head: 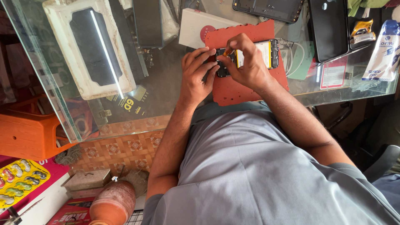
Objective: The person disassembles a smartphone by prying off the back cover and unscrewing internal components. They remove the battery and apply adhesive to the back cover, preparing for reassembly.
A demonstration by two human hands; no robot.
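Note:
An opened phone [266, 53] with its back off and a pale battery showing lies on a red work mat [233, 89] on the glass table. My left hand [196, 73] rests on the phone's left end, fingers spread, steadying it. My right hand [246, 62] is pinched on a small orange-handled screwdriver [227, 51] whose tip meets the phone's dark upper part. The screwdriver is mostly hidden by my fingers.
A white box [196, 25] lies behind the mat. Other dark phones and screens [329, 25] sit at the back right, next to a blue-white tube [383, 50]. A white-framed panel [89, 50] is at left. An orange stool [29, 129] and a clay pot [112, 204] stand on the floor.

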